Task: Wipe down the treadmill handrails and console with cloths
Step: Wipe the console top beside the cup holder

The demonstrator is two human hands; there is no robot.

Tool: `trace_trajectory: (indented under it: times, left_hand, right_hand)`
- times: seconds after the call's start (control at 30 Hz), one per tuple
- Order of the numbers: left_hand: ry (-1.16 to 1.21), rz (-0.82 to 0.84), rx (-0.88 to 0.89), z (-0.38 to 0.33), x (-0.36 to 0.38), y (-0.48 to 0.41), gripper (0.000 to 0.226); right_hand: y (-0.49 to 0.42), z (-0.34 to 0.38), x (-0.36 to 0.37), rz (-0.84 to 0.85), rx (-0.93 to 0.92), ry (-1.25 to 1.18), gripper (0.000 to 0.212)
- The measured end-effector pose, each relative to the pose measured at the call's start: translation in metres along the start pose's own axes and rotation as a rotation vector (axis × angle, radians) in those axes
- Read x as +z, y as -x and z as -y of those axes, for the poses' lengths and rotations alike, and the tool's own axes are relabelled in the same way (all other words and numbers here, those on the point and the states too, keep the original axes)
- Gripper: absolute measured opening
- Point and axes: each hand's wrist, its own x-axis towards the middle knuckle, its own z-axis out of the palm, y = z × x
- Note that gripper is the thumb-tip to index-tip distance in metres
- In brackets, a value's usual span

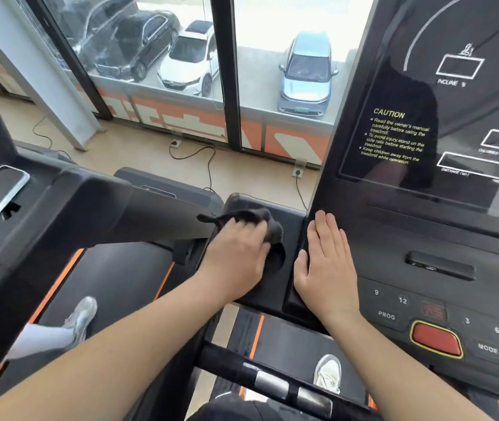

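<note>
The left hand (236, 253) bunches a dark, soft cloth (272, 226) in its grip, fingers curled over it, and presses it into the rounded recess of the matte black side tray (272, 287). The tray butts against the raised left edge of the console (424, 238). There the right hand (328, 262) lies flat, its grip spread and holding nothing. A neighbouring treadmill's arm (151, 214) crowds close on the tray's left. The glossy display panel (409, 86) rises behind.
</note>
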Motion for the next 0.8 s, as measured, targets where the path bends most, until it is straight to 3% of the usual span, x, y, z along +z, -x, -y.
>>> trace_trajectory:
  times: [0.07, 0.13, 0.3, 0.47, 0.63, 0.8]
  left_hand:
    - [-0.093, 0.308, 0.003, 0.005, 0.018, -0.008, 0.065]
    - [-0.072, 0.384, -0.013, 0.016, 0.023, -0.033, 0.068]
    - [-0.027, 0.421, -0.107, 0.008, 0.016, -0.079, 0.069]
    - [0.006, 0.427, 0.048, -0.021, 0.032, -0.026, 0.069]
    - [-0.094, 0.369, 0.071, -0.002, 0.010, -0.062, 0.072]
    - [-0.026, 0.429, 0.103, 0.007, 0.024, -0.063, 0.063]
  right_hand:
    - [0.000, 0.000, 0.000, -0.003, 0.002, 0.004, 0.059]
    - [0.001, 0.000, 0.000, -0.002, 0.002, 0.005, 0.059]
    - [0.000, -0.001, -0.001, 0.003, -0.004, 0.010, 0.058]
    - [0.006, -0.002, -0.001, 0.011, -0.012, 0.002, 0.059]
    - [-0.004, 0.000, 0.000, 0.002, -0.007, 0.001, 0.059]
    - [-0.001, 0.001, 0.000, -0.003, 0.011, -0.010, 0.057]
